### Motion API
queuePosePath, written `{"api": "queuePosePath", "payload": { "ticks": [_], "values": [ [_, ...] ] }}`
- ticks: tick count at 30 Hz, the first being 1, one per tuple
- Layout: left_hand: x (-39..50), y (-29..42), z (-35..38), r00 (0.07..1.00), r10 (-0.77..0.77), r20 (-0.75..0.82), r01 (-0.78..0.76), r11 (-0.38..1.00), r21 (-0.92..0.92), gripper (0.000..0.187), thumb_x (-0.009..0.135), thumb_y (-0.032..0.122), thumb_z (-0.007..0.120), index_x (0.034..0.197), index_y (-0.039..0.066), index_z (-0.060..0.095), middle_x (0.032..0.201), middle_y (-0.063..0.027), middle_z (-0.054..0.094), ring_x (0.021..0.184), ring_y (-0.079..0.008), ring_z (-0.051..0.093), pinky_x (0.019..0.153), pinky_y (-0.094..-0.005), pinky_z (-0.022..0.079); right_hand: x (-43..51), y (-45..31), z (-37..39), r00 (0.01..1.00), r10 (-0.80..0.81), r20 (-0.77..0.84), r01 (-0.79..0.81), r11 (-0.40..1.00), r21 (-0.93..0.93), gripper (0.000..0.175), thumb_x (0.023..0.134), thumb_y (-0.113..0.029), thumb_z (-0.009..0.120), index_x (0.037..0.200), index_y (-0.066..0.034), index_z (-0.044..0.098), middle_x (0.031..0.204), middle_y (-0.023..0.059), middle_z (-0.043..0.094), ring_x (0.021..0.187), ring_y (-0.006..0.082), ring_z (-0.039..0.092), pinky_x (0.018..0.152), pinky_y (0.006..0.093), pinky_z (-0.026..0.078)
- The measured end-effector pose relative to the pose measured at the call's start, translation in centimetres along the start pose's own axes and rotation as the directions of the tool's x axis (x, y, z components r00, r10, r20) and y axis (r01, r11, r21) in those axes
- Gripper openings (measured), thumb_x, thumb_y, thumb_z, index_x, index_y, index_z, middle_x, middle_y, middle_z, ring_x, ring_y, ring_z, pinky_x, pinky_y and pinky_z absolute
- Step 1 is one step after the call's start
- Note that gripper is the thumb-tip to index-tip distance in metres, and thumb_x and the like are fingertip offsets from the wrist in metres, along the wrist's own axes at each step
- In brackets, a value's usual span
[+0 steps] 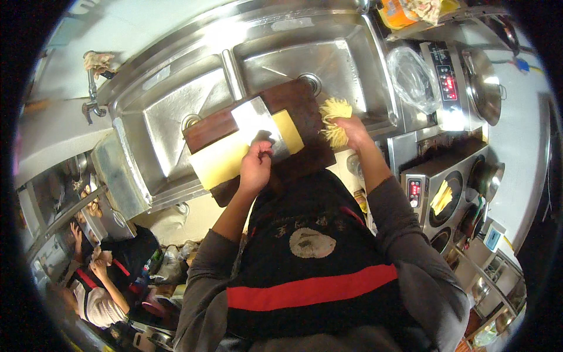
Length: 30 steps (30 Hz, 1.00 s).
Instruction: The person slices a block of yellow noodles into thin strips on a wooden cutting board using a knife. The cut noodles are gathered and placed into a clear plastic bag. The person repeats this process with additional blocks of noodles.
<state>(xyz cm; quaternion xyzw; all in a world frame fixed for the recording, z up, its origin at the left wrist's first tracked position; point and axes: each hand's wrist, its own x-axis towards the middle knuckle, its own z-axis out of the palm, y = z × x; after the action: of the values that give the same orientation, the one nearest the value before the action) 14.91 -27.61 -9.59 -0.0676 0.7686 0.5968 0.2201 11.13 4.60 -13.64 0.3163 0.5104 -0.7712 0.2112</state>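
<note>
A dark brown cutting board (299,94) lies across the front of the double sink. On it is a flat yellow sheet (220,160), probably dough, whose far end shows past a wide shiny metal piece (255,114) lying over it. My left hand (256,169) is closed at the near part of that metal piece, fingers curled by a dark patch that may be a handle or a shadow. Just off the board's right end, my right hand (352,130) grips a bundle of thin yellow strips (336,112), like cut noodles, hanging out on both sides.
Two steel sink basins (303,57) lie beyond the board, with a tap (93,105) at left. At right stand a cooker (440,198) with yellow pieces (441,197) on it, a clear plastic bag (411,79) and a pot (484,88). A co-worker (99,290) is at lower left.
</note>
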Motion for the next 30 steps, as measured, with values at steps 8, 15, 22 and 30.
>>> {"api": "queuePosePath", "payload": {
  "ticks": [8, 15, 22, 30],
  "values": [
    [-0.6, -0.3, 1.2, 1.0, 0.012, 0.013, -0.013, 0.996, 0.087, 0.023, 0.088, -0.002, 0.051, 0.11, 0.001, 0.058, 0.095, -0.0106, 0.067, 0.088, -0.0211, 0.066, 0.082, -0.0316, 0.051, -3.3, 3.7, -4.6, 0.99, 0.043, 0.133, -0.102, 0.876, 0.472, 0.029, 0.096, -0.02, 0.053, 0.119, -0.0021, 0.056, 0.098, 0.0106, 0.067, 0.083, 0.0239, 0.068, 0.074, 0.0401, 0.058],
    [-0.2, 0.7, 6.8, 0.994, 0.068, 0.081, -0.075, 0.993, 0.093, 0.022, 0.091, -0.003, 0.05, 0.11, 0.005, 0.059, 0.094, -0.0049, 0.065, 0.082, -0.0132, 0.061, 0.075, -0.0281, 0.05, -6.1, -0.1, -8.6, 0.955, 0.012, 0.296, -0.16, 0.861, 0.482, 0.029, 0.094, -0.021, 0.054, 0.115, -0.0011, 0.057, 0.092, 0.0098, 0.068, 0.08, 0.0236, 0.068, 0.074, 0.0392, 0.056],
    [6.3, 6.5, 20.0, 0.979, -0.086, 0.184, 0.105, 0.99, -0.099, 0.023, 0.092, -0.003, 0.048, 0.111, 0.005, 0.058, 0.096, -0.0052, 0.064, 0.075, -0.0113, 0.057, 0.065, -0.0256, 0.048, -6.7, -10.8, -19.0, 0.991, -0.115, 0.069, 0.063, 0.853, 0.518, 0.035, 0.085, -0.015, 0.064, 0.115, 0.0008, 0.056, 0.088, 0.0126, 0.066, 0.075, 0.0279, 0.067, 0.068, 0.0468, 0.058],
    [20.9, 13.6, 37.8, 0.987, -0.127, 0.097, 0.138, 0.984, -0.117, 0.048, 0.084, 0.016, 0.066, 0.124, -0.002, 0.047, 0.103, -0.0125, 0.062, 0.085, -0.0228, 0.06, 0.073, -0.0337, 0.053, -2.2, -21.1, -29.0, 0.956, -0.198, -0.217, 0.262, 0.908, 0.326, 0.03, 0.09, -0.013, 0.061, 0.117, 0.0014, 0.057, 0.092, 0.0114, 0.065, 0.078, 0.0236, 0.066, 0.068, 0.0384, 0.057]
  ]
}}
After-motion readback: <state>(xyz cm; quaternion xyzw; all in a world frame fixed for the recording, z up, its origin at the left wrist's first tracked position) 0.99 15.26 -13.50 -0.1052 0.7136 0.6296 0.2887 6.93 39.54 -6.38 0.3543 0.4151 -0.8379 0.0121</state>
